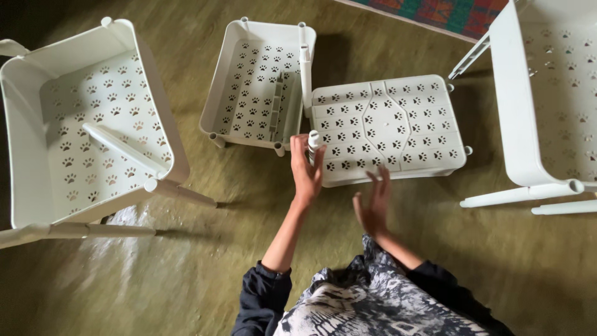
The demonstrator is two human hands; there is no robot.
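Observation:
A white plastic shelf tray point(398, 124) with paw-print holes lies upside down on the floor in front of me. My left hand point(306, 173) wraps around a short white post point(314, 139) at the tray's near left corner. My right hand point(373, 204) hovers just below the tray's front edge with fingers spread and nothing in it; it looks blurred. A second white tray point(255, 87) stands on its side just left of the flat one, and a long white tube point(305, 71) rises along the gap between them.
A larger white tray point(93, 124) with leg tubes lies tilted at the left. Another white tray point(541, 93) with tubes stands at the right edge. A patterned rug point(448, 12) shows at the top. The floor is olive-brown.

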